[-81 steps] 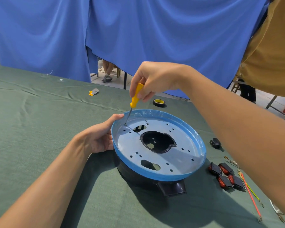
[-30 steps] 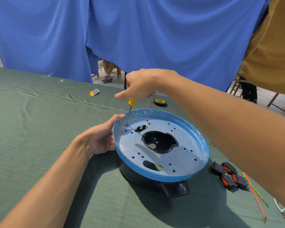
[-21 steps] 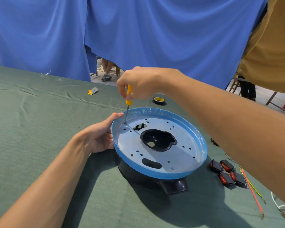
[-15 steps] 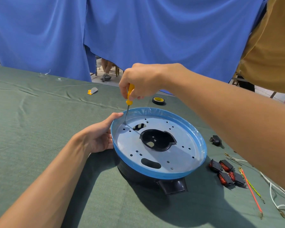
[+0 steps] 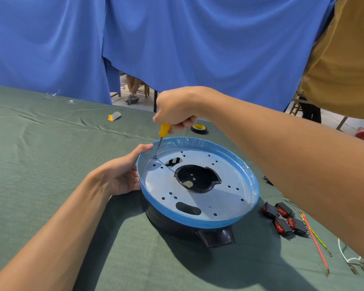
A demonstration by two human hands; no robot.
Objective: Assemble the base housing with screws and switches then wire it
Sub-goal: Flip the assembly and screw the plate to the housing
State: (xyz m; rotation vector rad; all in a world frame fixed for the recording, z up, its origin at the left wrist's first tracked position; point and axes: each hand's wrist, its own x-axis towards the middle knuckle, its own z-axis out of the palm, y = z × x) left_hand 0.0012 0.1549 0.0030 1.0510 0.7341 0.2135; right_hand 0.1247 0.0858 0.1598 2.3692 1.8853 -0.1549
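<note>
The round black plastic base housing (image 5: 198,222), topped by a blue-filmed metal plate, stands near the middle of the green cloth-covered tabletop (image 5: 40,164). The left hand (image 5: 122,177) grips its left rim, with the thumb on the blue edge. The right hand (image 5: 177,110) is closed in a fist around the yellow-handled screwdriver (image 5: 164,130). The tip of the screwdriver stands in a hole at the far-left part of the plate, but the screw itself is too small to see.

I judge that the work is at the screw step. The black-and-red rocker switches (image 5: 284,219) and the red and yellow-green wires (image 5: 315,242) lie loose toward the right edge, so mounting the switches and wiring remain. The black tape roll (image 5: 199,128) near the far edge carries print that is not readable.
</note>
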